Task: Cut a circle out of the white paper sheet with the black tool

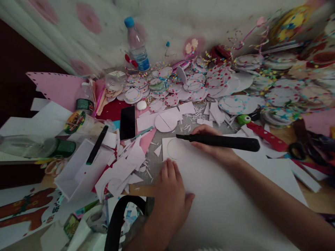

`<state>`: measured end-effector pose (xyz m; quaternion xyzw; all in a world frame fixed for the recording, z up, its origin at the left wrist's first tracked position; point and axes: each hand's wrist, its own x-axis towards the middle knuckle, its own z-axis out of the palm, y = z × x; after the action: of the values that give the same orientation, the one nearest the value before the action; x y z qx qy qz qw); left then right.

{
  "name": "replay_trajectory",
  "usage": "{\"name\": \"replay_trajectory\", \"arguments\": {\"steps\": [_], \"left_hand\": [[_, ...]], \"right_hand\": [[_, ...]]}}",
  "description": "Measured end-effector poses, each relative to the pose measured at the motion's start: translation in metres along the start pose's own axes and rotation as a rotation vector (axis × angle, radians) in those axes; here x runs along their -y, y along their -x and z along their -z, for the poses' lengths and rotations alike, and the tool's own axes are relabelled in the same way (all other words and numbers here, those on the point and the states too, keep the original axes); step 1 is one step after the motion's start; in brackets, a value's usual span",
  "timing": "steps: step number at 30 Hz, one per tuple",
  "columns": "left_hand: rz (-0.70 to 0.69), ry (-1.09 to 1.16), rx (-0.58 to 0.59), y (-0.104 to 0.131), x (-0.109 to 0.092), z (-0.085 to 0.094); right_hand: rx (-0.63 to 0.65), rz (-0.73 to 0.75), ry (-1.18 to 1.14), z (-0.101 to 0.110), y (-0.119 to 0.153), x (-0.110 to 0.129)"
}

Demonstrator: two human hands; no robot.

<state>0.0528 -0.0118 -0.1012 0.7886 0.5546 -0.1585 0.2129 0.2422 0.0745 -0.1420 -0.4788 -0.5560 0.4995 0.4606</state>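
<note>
A large white sheet of paper [209,195] lies in front of me, with a thin circle outline [169,148] near its upper left corner. My left hand [171,188] rests flat on the sheet's left side, fingertips just below the circle. In my right hand [213,144] is a black utility knife [225,141], gripped near its front. Its dark narrow tip points left and hovers over or touches the sheet by the top of the circle; I cannot tell which. Just beyond the tip lies a round white paper disc [165,121] with a line across it.
Paper scraps [128,167] litter the left side, near a black phone [127,122] and an open white box [81,170] with a black marker [97,144] on it. Stacks of decorated paper discs [193,82] line the back, beside a water bottle [138,48]. Scissors [300,146] lie right.
</note>
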Motion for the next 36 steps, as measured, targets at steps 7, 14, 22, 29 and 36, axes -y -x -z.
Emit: {"name": "replay_trajectory", "arguments": {"steps": [7,14,22,29,36], "left_hand": [[0.041,-0.068,-0.091,-0.003,-0.012,-0.014],[0.054,-0.125,-0.202,-0.002,-0.017,-0.022],[0.045,-0.154,-0.183,-0.004,-0.016,-0.023],[0.046,-0.169,-0.199,-0.004,-0.016,-0.025],[0.03,-0.185,-0.189,-0.001,-0.014,-0.024]], "right_hand": [[-0.035,-0.071,0.005,0.0,0.0,-0.001],[0.033,-0.077,0.091,-0.007,0.004,0.0],[0.041,-0.101,0.098,-0.008,0.005,-0.001],[0.074,-0.058,0.121,-0.008,0.005,-0.002],[0.165,-0.039,0.154,-0.003,0.001,-0.001]]}}
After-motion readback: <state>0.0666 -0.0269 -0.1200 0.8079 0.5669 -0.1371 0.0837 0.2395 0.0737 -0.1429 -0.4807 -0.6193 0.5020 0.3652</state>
